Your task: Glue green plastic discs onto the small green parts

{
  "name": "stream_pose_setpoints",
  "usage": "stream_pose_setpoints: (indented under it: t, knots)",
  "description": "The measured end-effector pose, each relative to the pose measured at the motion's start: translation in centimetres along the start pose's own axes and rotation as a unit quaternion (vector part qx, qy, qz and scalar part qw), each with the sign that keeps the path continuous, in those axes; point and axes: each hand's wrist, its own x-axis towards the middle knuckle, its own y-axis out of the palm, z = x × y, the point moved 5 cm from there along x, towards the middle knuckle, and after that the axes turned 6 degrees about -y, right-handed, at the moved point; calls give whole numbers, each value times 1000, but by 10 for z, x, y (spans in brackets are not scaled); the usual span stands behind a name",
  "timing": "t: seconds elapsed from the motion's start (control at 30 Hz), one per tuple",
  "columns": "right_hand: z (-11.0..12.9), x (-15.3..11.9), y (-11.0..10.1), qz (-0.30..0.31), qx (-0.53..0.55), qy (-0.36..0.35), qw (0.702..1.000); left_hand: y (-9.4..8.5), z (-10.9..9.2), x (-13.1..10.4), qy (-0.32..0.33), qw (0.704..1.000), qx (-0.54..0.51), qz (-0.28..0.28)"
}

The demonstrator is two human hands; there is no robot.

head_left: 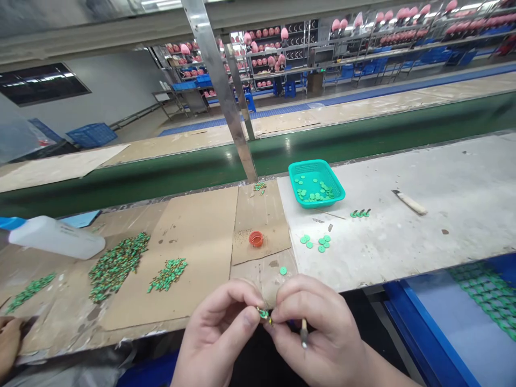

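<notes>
Near the bottom centre, my left hand [226, 328] pinches one end of a small green piece [263, 313] with gold-coloured tips. The thumb and forefinger of my right hand [318, 325] hold its other end. A thin tool with a wooden shaft and metal tip [304, 334] also rests in my right hand, sticking out between the fingers. One green disc [282, 271] lies on the table just beyond my hands. Farther back stands a small red cup [255, 239] on cardboard.
Piles of small green pieces [119, 266] and a white bottle [56, 236] lie left. A turquoise basket [338, 189] holds green discs; a knife [409, 202] lies right of it. Another person's hand [8, 344] shows at the left edge. A blue tray [423, 328] stands lower right.
</notes>
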Motion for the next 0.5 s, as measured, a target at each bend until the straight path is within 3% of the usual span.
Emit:
stream_pose_setpoints:
  t: [0.1,0.17,0.23,0.27,0.4,0.5]
  knots:
    - [-11,-1,-12,-14,-52,50,997,-17,1,24,-8,998,54,-17]
    - [-18,-2,-26,-30,-96,87,991,-29,-7,56,-15,986,163,-27]
    - [-25,-4,-41,-35,-125,116,985,-34,-19,101,-20,942,335,-10]
    - [-28,-5,-47,-34,-136,128,982,-36,-25,126,-23,927,374,-7]
    - [-39,-8,-63,-4,-167,156,973,-24,-34,228,-51,870,490,19]
    - [-46,-9,-68,13,-175,154,972,-6,-26,284,-69,819,569,42]
